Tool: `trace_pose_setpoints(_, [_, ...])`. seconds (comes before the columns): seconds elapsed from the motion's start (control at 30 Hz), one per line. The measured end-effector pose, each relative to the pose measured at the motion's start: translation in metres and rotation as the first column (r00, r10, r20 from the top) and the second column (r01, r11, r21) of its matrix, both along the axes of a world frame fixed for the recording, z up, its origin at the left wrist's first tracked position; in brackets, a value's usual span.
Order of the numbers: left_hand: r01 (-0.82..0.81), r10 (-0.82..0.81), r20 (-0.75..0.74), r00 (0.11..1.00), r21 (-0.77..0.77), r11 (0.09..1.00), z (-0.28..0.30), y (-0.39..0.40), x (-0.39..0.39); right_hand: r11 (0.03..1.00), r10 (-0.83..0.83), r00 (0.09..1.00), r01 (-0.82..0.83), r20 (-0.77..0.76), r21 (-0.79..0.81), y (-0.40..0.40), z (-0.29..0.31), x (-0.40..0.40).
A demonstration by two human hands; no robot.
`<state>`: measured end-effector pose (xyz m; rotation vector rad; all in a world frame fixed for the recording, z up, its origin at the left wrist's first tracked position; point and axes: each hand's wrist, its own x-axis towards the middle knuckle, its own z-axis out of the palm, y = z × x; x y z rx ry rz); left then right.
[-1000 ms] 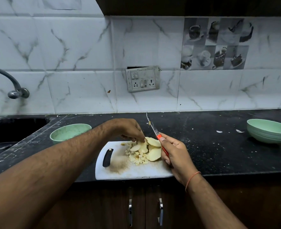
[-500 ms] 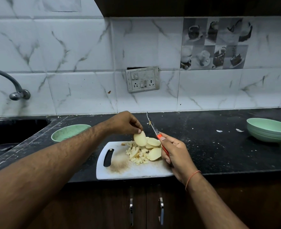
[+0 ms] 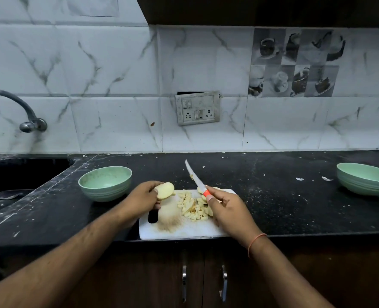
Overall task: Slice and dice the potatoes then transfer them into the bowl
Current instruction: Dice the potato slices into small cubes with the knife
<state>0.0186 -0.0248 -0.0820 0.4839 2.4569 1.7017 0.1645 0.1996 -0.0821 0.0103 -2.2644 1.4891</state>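
Hiding beneath right hand (image 3: 226,210): knife (image 3: 195,177) handle; perhaps potato slices (image 3: 200,190) too.

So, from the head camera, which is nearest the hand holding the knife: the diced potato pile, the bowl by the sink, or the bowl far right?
From the right hand:
1. Diced potato, just left, on the board.
2. Bowl by the sink, left.
3. Far-right bowl.

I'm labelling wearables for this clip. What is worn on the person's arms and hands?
Both forearms are bare, with no sleeves in view. The right hand has a thin orange thread band around its wrist. The left hand shows no gloves, rings or watch.
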Motion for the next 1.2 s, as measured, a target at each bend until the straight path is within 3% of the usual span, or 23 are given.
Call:
trace_pose_setpoints(0.1, [-0.129, 0.117, 0.064, 0.991, 0.239, 0.962, -0.013, -0.004, 0.001, 0.891, -0.051, 0.998, 0.033, 0.028, 0.452, -0.014, 0.004, 0.005])
trace_pose_setpoints(0.2, [-0.213, 0.184, 0.110, 0.977, 0.428, 0.878, -0.021, -0.005, 0.002, 0.696, -0.148, 0.987, 0.055, 0.068, 0.716, -0.039, 0.011, 0.012])
trace_pose_setpoints(0.33, [-0.244, 0.213, 0.119, 0.970, 0.492, 0.836, -0.022, -0.006, 0.003, 0.562, -0.202, 0.977, 0.058, 0.069, 0.825, -0.076, 0.014, 0.014])
trace_pose_setpoints(0.53, [-0.216, 0.211, 0.059, 0.976, 0.406, 0.888, -0.024, -0.005, 0.004, 0.392, -0.381, 0.921, 0.083, 0.080, 0.916, -0.098, 0.019, -0.004])
trace_pose_setpoints(0.67, [-0.257, 0.280, -0.101, 0.955, 0.194, 0.947, -0.024, -0.004, 0.008, 0.366, -0.449, 0.890, 0.101, 0.080, 0.925, -0.091, 0.018, -0.007])
trace_pose_setpoints(0.8, [-0.255, 0.247, -0.242, 0.938, 0.000, 0.967, -0.025, -0.003, 0.007, 0.373, -0.473, 0.878, 0.121, 0.075, 0.920, -0.081, 0.018, -0.005])
trace_pose_setpoints(1.0, [-0.266, 0.196, -0.380, 0.904, -0.139, 0.954, -0.024, 0.004, 0.016, 0.417, -0.425, 0.904, 0.229, -0.034, 0.879, -0.077, 0.018, 0.005])
trace_pose_setpoints(1.2, [-0.259, 0.165, -0.396, 0.903, -0.198, 0.945, -0.023, 0.000, 0.020, 0.465, -0.403, 0.911, 0.282, -0.083, 0.839, -0.084, 0.018, 0.009])
